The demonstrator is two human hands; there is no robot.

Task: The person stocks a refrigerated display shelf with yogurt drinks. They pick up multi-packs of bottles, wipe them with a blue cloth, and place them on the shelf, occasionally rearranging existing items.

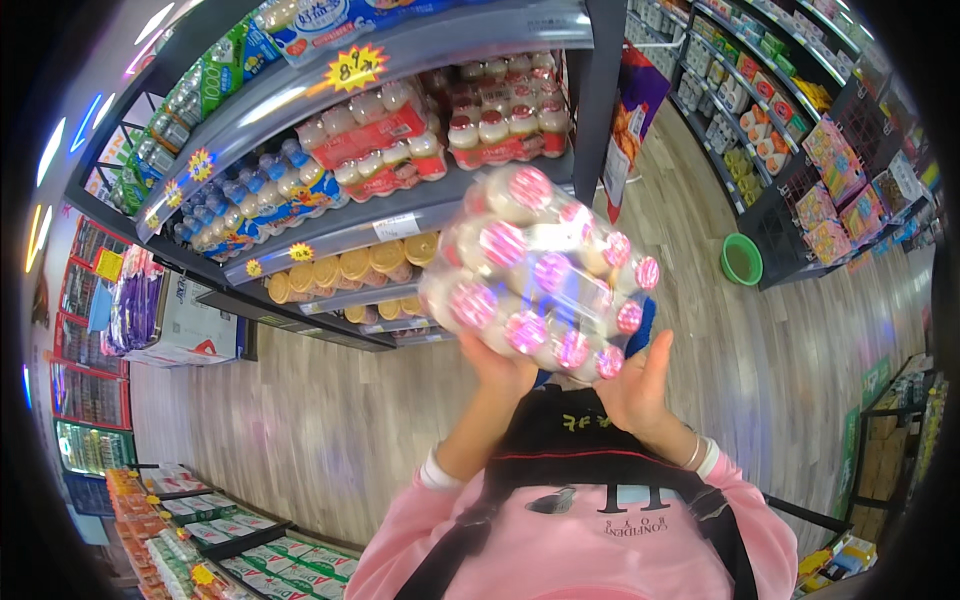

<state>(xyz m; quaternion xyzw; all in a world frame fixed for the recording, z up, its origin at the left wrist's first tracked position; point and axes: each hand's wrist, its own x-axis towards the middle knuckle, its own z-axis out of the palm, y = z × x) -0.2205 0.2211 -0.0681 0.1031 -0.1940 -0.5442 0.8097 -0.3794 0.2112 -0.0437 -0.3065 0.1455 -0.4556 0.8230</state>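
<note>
Held out before my body is a shrink-wrapped pack of small bottles (552,271) with shiny pink caps. It is tilted and slightly blurred. My left hand (500,368) grips its near left underside, with the fingers mostly hidden beneath. At the near right corner my right hand (638,388) holds it, the thumb pointing up along the side and the other fingers hidden behind. Just beyond the pack, the shelf carries red-wrapped bottle packs (508,128) and blue-wrapped bottle packs (268,198).
Yellow-lidded jars (352,265) line a lower shelf. A dark upright post (597,110) ends the shelving, beside a hanging purple-and-red sign (632,115). On the wood-look floor (300,425), a green basin (741,259) stands to the right. Boxed goods (270,560) fill a low shelf at near left.
</note>
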